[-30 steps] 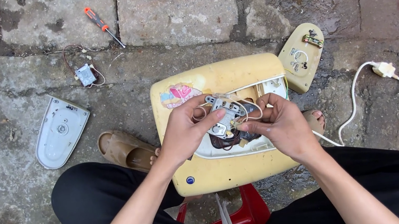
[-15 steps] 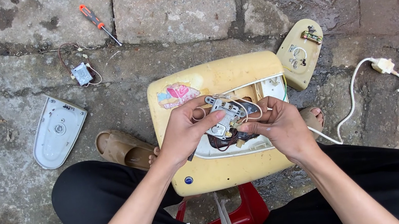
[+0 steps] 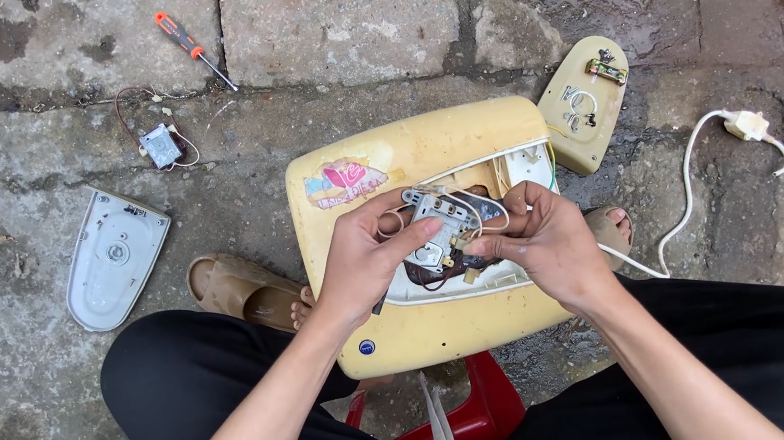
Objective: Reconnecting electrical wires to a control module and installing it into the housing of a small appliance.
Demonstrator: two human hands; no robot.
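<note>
A yellowed plastic appliance base (image 3: 423, 145) rests upside down across my knees, its underside cavity exposed. My left hand (image 3: 362, 259) pinches a small grey switch block (image 3: 432, 217) above that cavity. My right hand (image 3: 542, 246) grips the thin wires (image 3: 481, 203) running from the block, its fingertips at the block's lower right. Dark brown wiring (image 3: 439, 272) lies in the cavity beneath both hands. My thumbs and fingers hide part of the block.
On the stone paving lie an orange-handled screwdriver (image 3: 193, 49), a small grey part with red wires (image 3: 162, 146), a grey cover plate (image 3: 112, 257) and a yellow cover piece (image 3: 587, 104). A white cord with plug (image 3: 748, 125) trails right. A red stool (image 3: 469, 422) is under me.
My hands have shifted slightly on the switch block, turning it a little. The appliance base and the loose parts on the ground have stayed put.
</note>
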